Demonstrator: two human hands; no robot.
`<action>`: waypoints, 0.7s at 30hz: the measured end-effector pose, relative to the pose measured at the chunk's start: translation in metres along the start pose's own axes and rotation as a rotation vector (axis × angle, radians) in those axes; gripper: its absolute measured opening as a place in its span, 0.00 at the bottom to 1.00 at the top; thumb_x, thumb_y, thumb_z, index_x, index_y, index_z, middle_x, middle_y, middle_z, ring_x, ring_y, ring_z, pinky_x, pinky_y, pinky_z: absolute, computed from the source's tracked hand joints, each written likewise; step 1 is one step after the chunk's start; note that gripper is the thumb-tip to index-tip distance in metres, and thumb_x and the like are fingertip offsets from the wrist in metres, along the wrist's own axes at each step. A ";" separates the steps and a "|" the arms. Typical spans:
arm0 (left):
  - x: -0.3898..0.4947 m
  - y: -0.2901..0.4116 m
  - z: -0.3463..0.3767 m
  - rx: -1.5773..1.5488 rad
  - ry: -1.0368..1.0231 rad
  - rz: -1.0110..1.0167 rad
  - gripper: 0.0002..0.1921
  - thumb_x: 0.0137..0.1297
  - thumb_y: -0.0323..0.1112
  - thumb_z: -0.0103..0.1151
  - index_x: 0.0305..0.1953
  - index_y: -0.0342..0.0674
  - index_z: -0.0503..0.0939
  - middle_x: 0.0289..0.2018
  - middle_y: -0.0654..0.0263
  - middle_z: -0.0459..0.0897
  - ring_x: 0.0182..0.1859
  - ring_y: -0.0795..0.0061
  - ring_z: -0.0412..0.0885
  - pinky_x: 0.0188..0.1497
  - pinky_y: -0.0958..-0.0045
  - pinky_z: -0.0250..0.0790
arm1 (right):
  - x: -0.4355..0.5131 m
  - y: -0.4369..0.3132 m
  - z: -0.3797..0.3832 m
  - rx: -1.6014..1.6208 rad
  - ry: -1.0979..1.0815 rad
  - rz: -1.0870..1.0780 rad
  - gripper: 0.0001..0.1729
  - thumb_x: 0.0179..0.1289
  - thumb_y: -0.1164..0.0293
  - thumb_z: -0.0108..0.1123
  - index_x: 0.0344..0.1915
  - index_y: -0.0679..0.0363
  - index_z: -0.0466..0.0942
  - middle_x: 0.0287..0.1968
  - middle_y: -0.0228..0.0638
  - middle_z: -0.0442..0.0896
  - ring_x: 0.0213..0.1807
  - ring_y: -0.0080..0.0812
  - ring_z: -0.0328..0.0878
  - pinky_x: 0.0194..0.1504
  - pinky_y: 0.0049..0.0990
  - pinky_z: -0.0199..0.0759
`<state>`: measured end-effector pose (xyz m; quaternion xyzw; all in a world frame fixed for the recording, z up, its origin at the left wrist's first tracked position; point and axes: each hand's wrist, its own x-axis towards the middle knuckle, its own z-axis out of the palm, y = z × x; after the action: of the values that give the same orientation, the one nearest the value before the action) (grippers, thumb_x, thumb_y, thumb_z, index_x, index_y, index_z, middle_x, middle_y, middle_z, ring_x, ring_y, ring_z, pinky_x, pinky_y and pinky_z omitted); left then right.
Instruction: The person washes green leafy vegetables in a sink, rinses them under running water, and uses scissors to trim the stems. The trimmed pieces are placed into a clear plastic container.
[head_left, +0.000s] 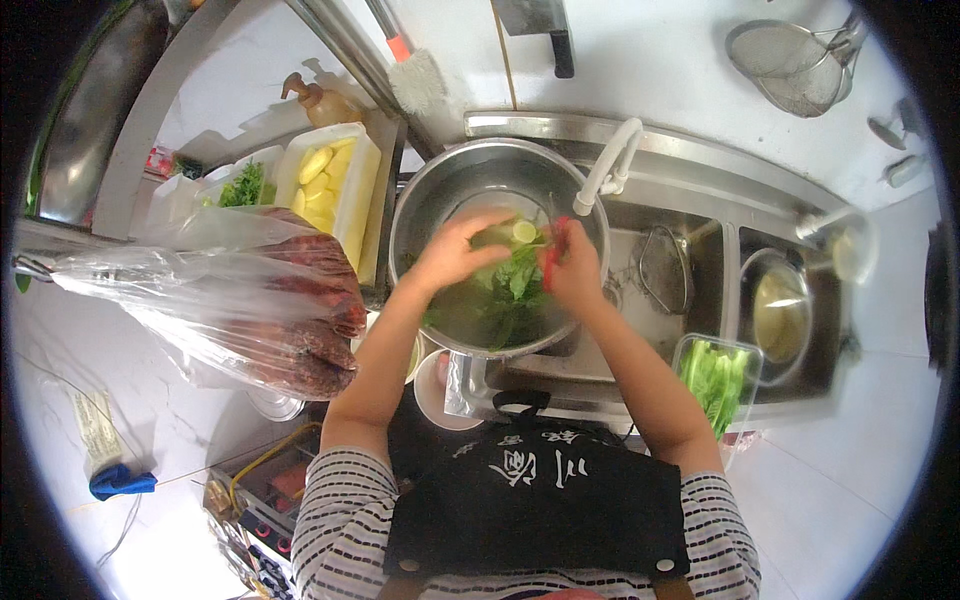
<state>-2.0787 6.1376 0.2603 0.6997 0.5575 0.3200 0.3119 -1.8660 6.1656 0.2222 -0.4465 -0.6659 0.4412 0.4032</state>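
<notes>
My left hand (466, 249) is over a large round steel basin (489, 151), its thumb and fingers parted and blurred. Just beyond its fingertips is the pale round cut end (524, 231) of a green vegetable; whether I grip it is unclear. In my right hand (577, 266) are red-handled scissors (553, 259), held inside the basin's right side with the blades toward the far rim. Leafy greens (517, 281) lie beneath both hands, darker and blurred lower in the basin.
A white faucet (611, 169) arches by the basin's right rim. The steel sink (637, 330) holds a wire strainer (664, 268). A container of green leaves (716, 382) sits at right. Meat in a clear bag (300, 315) hangs at left, near a tub of yellow slices (324, 184).
</notes>
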 end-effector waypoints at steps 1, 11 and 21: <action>-0.002 0.002 0.010 -0.018 0.037 -0.001 0.27 0.54 0.40 0.69 0.58 0.46 0.76 0.55 0.57 0.78 0.58 0.56 0.74 0.63 0.62 0.64 | 0.000 0.004 0.002 0.025 0.007 0.012 0.18 0.55 0.77 0.62 0.46 0.62 0.69 0.34 0.41 0.76 0.37 0.35 0.75 0.41 0.28 0.70; 0.006 -0.032 0.031 -0.157 0.148 -0.071 0.28 0.56 0.38 0.67 0.59 0.45 0.74 0.57 0.55 0.75 0.61 0.55 0.70 0.65 0.62 0.59 | -0.013 0.030 -0.008 -0.278 0.075 -0.029 0.18 0.48 0.77 0.65 0.39 0.64 0.69 0.39 0.51 0.78 0.43 0.57 0.75 0.43 0.42 0.69; 0.033 -0.061 0.058 0.109 0.206 -0.351 0.33 0.49 0.46 0.71 0.59 0.46 0.73 0.57 0.54 0.76 0.59 0.55 0.73 0.62 0.58 0.62 | -0.016 0.047 -0.026 -0.484 0.036 -0.288 0.20 0.47 0.79 0.64 0.42 0.64 0.70 0.47 0.50 0.77 0.53 0.54 0.72 0.49 0.44 0.69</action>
<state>-2.0623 6.1767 0.1803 0.5712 0.7162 0.3000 0.2659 -1.8259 6.1661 0.1824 -0.4385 -0.8011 0.1993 0.3552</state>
